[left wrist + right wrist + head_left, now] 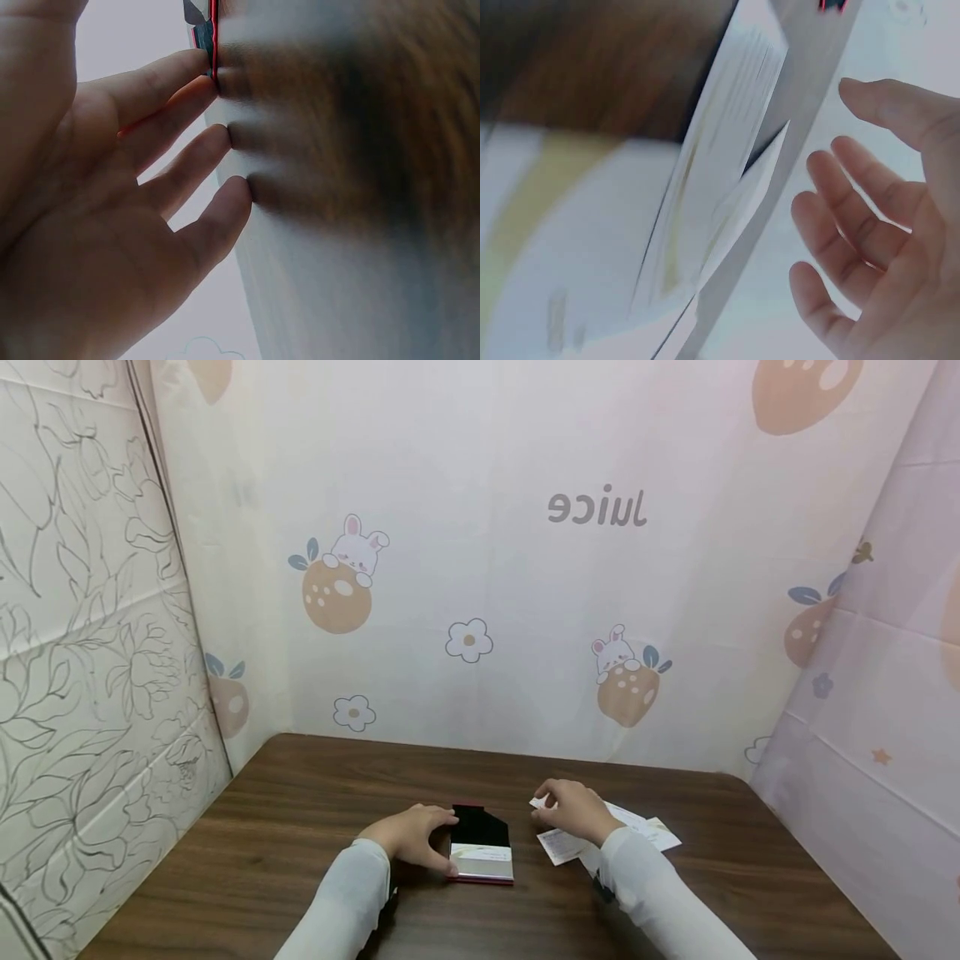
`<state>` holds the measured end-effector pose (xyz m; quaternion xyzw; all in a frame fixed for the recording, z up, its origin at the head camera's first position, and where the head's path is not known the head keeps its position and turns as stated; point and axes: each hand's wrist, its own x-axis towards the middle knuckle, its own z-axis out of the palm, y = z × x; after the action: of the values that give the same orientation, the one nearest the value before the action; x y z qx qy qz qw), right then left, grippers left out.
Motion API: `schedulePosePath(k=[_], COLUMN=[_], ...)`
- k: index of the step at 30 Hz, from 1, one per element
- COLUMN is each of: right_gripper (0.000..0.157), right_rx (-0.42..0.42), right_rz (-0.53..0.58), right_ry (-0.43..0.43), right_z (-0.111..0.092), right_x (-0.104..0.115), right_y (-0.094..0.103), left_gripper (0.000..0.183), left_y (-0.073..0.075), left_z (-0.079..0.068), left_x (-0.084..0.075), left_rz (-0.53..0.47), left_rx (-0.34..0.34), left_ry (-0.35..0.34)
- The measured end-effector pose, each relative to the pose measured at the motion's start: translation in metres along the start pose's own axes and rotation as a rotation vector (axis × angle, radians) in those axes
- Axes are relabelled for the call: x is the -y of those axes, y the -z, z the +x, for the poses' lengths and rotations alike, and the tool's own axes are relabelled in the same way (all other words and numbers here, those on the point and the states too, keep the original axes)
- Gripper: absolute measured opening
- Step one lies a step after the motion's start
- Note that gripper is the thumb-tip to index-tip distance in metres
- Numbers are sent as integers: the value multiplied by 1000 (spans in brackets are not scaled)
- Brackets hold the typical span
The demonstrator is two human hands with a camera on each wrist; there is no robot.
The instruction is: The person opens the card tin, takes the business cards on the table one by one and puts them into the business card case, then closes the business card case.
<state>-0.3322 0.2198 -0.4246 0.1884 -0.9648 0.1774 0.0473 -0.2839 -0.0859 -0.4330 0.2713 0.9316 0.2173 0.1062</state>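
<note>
A flat card case (pixel 472 827), black inside with a red edge, lies opened out on the table. A white card with a gold stripe (pixel 482 852) shows in its near half. My left hand (pixel 411 837) is at the case's left side, thumb by the near corner and index finger by the far one. In the left wrist view its fingers (pixel 202 142) are spread, the lower fingertips touching the tabletop. My right hand (pixel 576 810) hovers above several loose white cards (pixel 561 847), fingers loosely bent. The right wrist view shows nothing between those fingers (pixel 855 217).
The dark wooden table (pixel 300 827) reaches back to a printed curtain (pixel 480 568). More curtain hangs at both sides. Some cards (pixel 660 833) overlap to the right of the right hand, partly hidden by the hand and sleeve.
</note>
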Motion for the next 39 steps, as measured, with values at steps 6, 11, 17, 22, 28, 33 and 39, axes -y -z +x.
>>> schedulePosePath(k=[6,11,17,22,28,33,39], right_gripper=[38,44,47,50,49,48,48], right_rx=[-1,5,14,26,18,15,23], right_rz=[-82,-112,-120,-119,-119,-103,-53], right_ry=[-85,-95,-115,-137,-141,-138,-143], right_z=[2,1,1,3,3,3,3], right_x=[-20,-28,-33,-35,-35,-34,-34], right_y=[2,1,2,1,0,1,2], left_gripper=[78,78,79,79,79,79,79], left_y=[0,1,0,1,1,-1,0], left_z=[0,0,1,0,0,1,1], left_x=[0,0,0,0,0,1,1], left_rz=[5,11,14,15,8,12,18], left_rx=[2,1,3,6,8,2,-1], left_ry=[-1,1,4,12,12,2,-2])
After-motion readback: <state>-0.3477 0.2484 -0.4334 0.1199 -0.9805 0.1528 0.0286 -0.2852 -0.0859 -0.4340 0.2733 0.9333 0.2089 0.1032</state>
